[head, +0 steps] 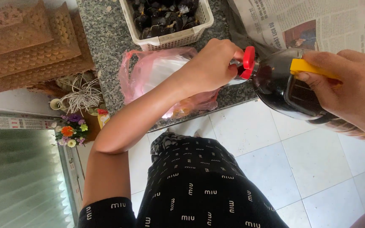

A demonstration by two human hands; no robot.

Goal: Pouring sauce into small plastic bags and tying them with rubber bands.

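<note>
Left hand (211, 64) clenched at red cap (247, 62), right hand (351, 86) around dark bottle (281, 86).

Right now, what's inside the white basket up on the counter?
The white basket holds dark, shiny, blackish pieces piled together, some with pale bits. What they are isn't clear; the picture's edge cuts off the back, and the bottom is covered.

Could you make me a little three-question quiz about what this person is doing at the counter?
1. True or false: the left hand is at the red cap of the dark bottle.
2. Which hand grips the bottle by its yellow handle? A) left B) right
3. What holds the dark fruits at the top of the stone counter?

Key:
1. True.
2. B, the right hand.
3. A white plastic basket; a pink plastic bag lies just below it.
</note>
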